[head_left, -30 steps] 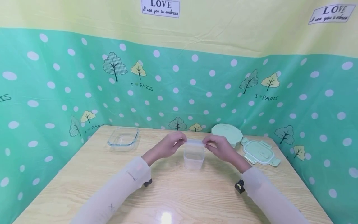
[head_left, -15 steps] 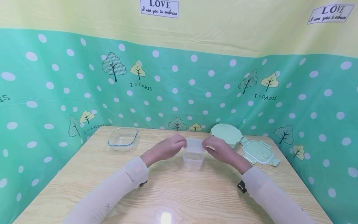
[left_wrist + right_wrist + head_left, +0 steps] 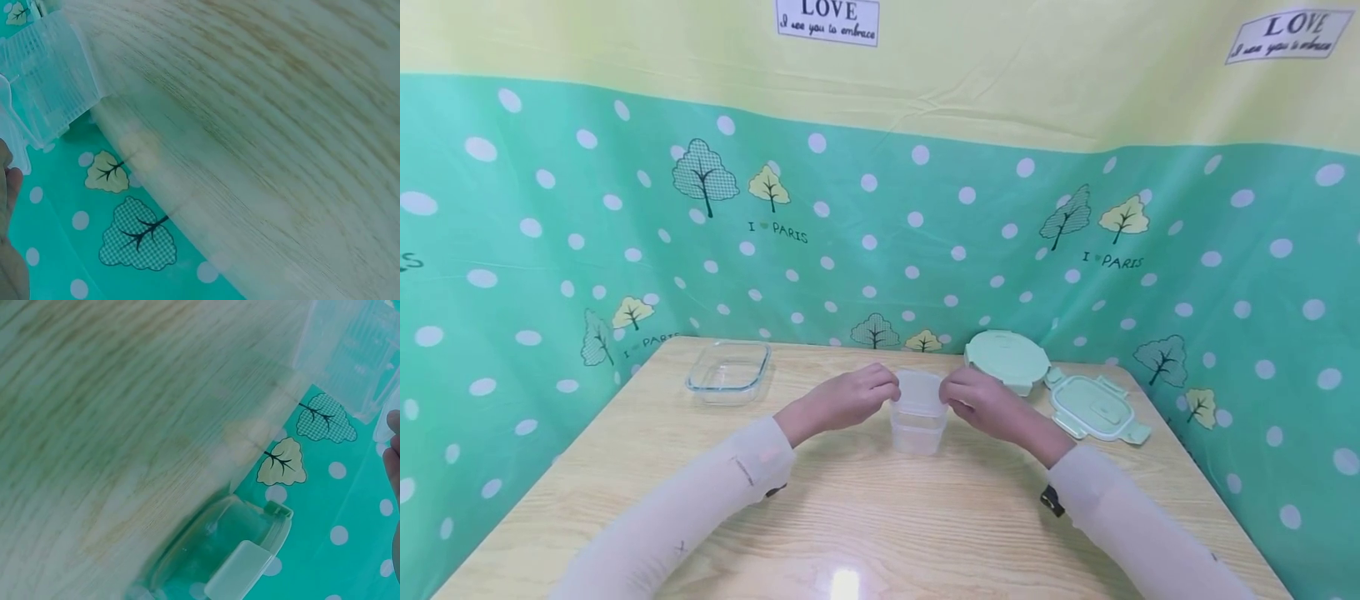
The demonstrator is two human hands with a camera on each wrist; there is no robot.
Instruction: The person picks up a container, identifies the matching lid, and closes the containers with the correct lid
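In the head view, the left hand point(image 3: 844, 401) and right hand point(image 3: 988, 404) are pinching a lid point(image 3: 921, 392) between them, one at each side edge. The lid is sitting at a slant over the far part of a tub point(image 3: 917, 438); whether it is touching the rim is hard to tell. The tub is standing upright on the table point(image 3: 895, 533), nearer the far edge than the near one, and a wide stretch of wood is showing before it, between the sleeves point(image 3: 696, 496). Toward the far left corner, a glass dish point(image 3: 727, 388) is resting well apart from the left hand. The right side is tighter — a round box point(image 3: 1009, 360) is standing at the far edge, just behind the right hand, and a green lid point(image 3: 1096, 408) is lying beside it, near the right edge. A curtain point(image 3: 865, 242) is hanging close behind the far edge.

In the left wrist view, part of the left hand is showing at the border, fingers meeting the lid's edge, and the table's edge is running diagonally past the tub.

In the right wrist view, fingertips are showing by the lid — the round box is standing near the table's edge, apart from the tub.
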